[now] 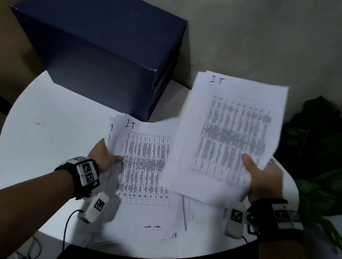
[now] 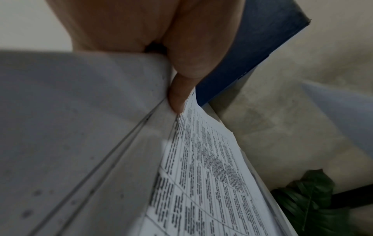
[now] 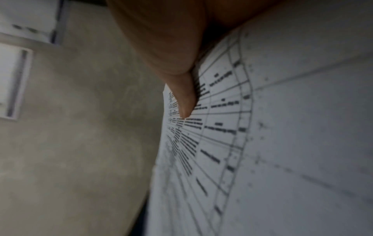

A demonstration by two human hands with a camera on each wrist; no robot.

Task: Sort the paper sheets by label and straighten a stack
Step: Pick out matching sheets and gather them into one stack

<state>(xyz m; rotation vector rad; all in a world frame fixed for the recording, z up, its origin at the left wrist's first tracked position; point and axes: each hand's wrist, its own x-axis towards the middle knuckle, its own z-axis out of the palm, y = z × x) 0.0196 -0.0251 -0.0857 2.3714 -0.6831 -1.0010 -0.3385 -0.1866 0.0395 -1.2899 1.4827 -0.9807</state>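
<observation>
A stack of printed sheets (image 1: 145,165) marked "I.T" is lifted at its left side over the round white table (image 1: 53,117). My left hand (image 1: 105,155) pinches the stack's left edge, thumb (image 2: 179,97) on the printed top sheet (image 2: 201,175). My right hand (image 1: 262,177) grips a second bundle of sheets (image 1: 231,133), also marked "I.T", held raised and tilted to the right, overlapping the first stack. Its thumb (image 3: 185,102) presses on the printed table of the bundle (image 3: 262,127). More sheets (image 1: 152,225) lie flat underneath, near the table's front edge.
A dark blue box (image 1: 102,45) stands at the back of the table, close behind the papers. A green leafy plant (image 1: 323,164) sits right of the table. A grey wall rises behind. A black cable (image 1: 67,224) hangs off the front edge.
</observation>
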